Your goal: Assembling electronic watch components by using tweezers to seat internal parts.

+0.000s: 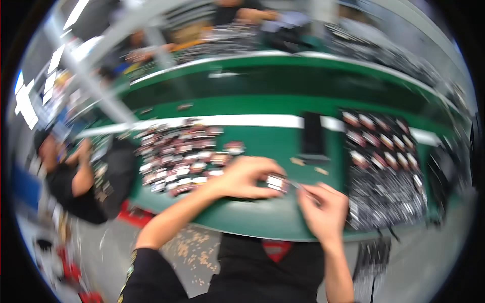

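Observation:
Near the front of the green table point(237, 217), my left hand point(247, 177) grips a small blocky part point(276, 183) with a bright, shiny face between thumb and fingers. Just to its right, my right hand point(323, 204) is closed around a thin pointed tool point(297, 185), its tip close to the part. Blur hides the tool's exact kind, and I cannot tell whether it touches the part. Behind and left of my left hand lie many similar small parts point(177, 156) in pinkish, white and dark tones.
A black box point(313, 135) stands behind my right hand, with small tan pieces point(321, 171) nearby. To the right, a tray point(386, 171) carries rows of parts and dark clear-wrapped pieces. A co-worker point(76, 171) sits at the left. Tan scraps point(194, 252) litter the floor.

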The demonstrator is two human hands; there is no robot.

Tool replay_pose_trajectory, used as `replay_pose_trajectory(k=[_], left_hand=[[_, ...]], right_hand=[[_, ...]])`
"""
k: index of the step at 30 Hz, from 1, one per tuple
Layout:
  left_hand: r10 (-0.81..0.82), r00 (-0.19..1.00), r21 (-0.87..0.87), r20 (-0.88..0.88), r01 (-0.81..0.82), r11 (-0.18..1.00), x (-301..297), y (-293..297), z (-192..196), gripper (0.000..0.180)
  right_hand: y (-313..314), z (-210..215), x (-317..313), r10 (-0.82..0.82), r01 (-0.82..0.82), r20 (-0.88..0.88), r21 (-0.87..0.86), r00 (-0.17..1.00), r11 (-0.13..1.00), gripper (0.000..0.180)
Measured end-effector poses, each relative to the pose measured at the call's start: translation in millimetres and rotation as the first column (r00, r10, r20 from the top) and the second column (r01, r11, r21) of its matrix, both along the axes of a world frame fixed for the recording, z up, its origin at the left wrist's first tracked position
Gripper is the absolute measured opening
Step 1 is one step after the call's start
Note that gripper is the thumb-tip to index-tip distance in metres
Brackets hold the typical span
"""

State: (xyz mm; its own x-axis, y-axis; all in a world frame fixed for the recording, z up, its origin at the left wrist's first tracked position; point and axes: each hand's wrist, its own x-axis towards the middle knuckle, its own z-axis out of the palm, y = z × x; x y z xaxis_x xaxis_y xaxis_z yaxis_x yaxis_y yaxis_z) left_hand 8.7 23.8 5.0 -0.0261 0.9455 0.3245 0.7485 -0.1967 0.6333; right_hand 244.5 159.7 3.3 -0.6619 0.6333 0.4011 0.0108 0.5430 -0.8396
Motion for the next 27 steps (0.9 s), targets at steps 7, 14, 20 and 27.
replay_pose_trajectory(k=[7,14,20,27], left_hand=[[0.032,0.996,0.037,0.089,-0.035,0.999,22.3,66.7,56.2,0.048],[-0.354,0.935,0.016,-0.002,0.354,0.935,102.7,195.0,89.3,0.042],[-0.523,0.807,-0.040,-0.275,0.534,0.845,148.4,266.4,50.9,0.046],[-0.372,0.898,0.208,-0.236,0.420,0.883,109.7,222.9,47.2,0.032]], right_hand=[[5.4,-9.1,1.2,-0.088,0.053,-0.191,-0.183,0.978,0.982,0.016],[8.3,-22.0,0.6,-0.009,-0.007,-0.120,-0.132,0.993,0.991,0.015],[1.8,-22.5,-6.3,0.032,-0.058,-0.172,-0.148,0.985,0.987,0.014],[5.0,-8.1,7.0,-0.003,0.002,-0.029,-0.037,1.000,0.999,0.016]])
